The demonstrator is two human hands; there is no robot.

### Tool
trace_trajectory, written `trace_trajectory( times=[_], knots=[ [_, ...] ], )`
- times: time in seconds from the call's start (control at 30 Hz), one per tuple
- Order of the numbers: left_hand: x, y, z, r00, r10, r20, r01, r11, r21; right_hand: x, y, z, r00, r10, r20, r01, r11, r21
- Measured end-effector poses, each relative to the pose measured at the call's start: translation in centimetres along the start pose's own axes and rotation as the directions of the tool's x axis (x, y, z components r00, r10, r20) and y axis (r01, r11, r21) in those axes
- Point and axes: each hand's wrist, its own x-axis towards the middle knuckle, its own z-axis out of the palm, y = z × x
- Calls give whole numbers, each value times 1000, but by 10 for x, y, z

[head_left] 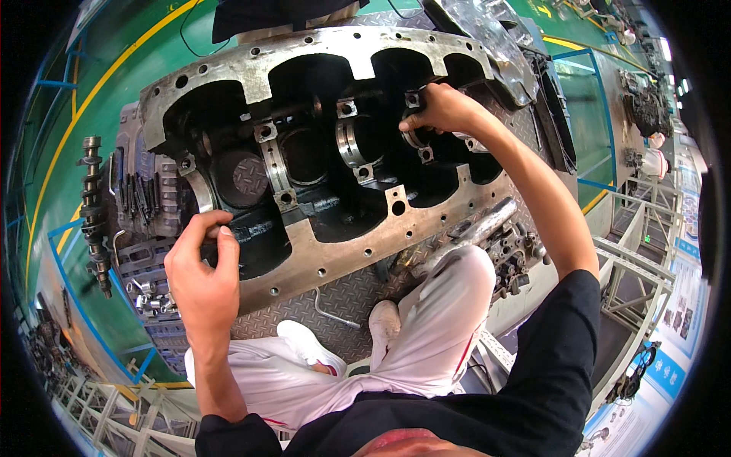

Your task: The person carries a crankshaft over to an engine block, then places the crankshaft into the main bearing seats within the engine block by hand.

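Note:
A large engine block [304, 240] lies with its open crankcase facing up, showing a row of curved main bearing saddles. My right hand [445, 110] reaches in from the right to the fourth saddle, its thumb and fingers closed about a bright half-round bearing shell [415, 139]. Some of those fingertips are hidden behind the metal. At the block's near left edge, my left hand [204, 274] is closed, thumb and forefinger almost together beside the leftmost saddle [201, 189]. Whatever lies between them is too hidden to make out. Similar shells line the second saddle [274, 161] and third saddle [350, 141].
A crankshaft [92, 217] stands left of the platform. Small metal parts [152, 298] and dark bolts [139, 196] lie on the left side. A bent rod [335, 312] rests on the tread-plate platform [266, 324] by my shoes. More engine parts [514, 259] sit beside my right knee.

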Motion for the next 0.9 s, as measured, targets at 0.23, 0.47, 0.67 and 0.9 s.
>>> trace_trajectory(
  times=[0.23, 0.47, 0.67, 0.9],
  knots=[
    [-1, 0, -2, 999, 21, -41, -21, 1000, 16, -10, -11, 1, 995, 77, 61, -82, 993, 84],
    [4, 11, -3, 997, 75, -1, -75, 995, 68, -9, -5, 7, 992, 121, 43, -124, 989, 82],
    [2, 7, -5, 989, 147, 19, -148, 979, 143, -3, -4, 14, 998, 61, 8, -61, 998, 5],
    [4, 5, -4, 992, 124, 2, -124, 992, -18, -6, 0, 12, 993, 113, 15, -114, 989, 92]
  ],
)
